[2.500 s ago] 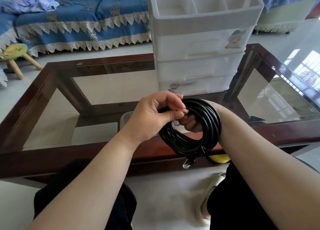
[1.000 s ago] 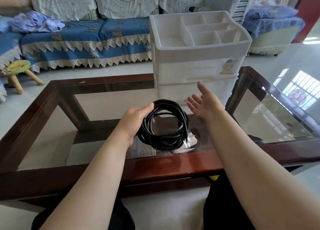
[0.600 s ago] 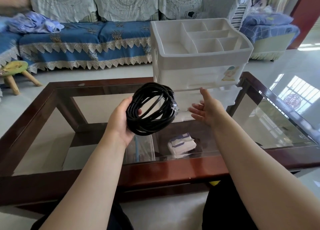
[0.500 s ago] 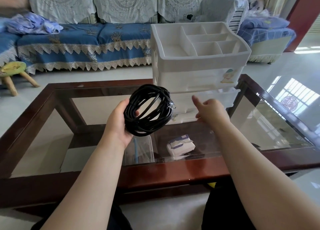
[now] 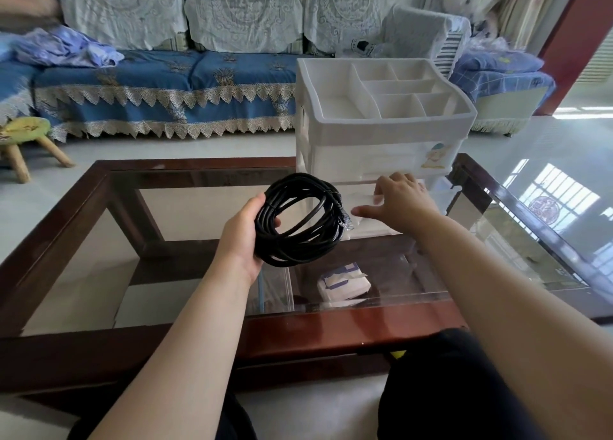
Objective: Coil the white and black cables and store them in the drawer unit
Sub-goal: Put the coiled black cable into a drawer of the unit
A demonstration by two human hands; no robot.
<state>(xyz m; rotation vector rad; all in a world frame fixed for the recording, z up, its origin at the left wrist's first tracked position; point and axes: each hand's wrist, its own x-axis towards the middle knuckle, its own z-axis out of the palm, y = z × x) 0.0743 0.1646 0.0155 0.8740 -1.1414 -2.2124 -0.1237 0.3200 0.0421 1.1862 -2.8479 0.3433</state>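
A: The left hand's fingers (image 5: 276, 221) were curled through the coiled black cable (image 5: 300, 219), thumb over its rim, holding it above the middle of the glass-topped wooden table (image 5: 185, 207).

B: And to the right?

A: The right hand (image 5: 399, 204) lay spread, fingers apart, on a drawer front of the white plastic drawer unit (image 5: 381, 131) at the table's far edge.

B: Best pull that drawer straight out, I'd judge, keeping the coil tight.

A: It hung just beside the right fingertips.
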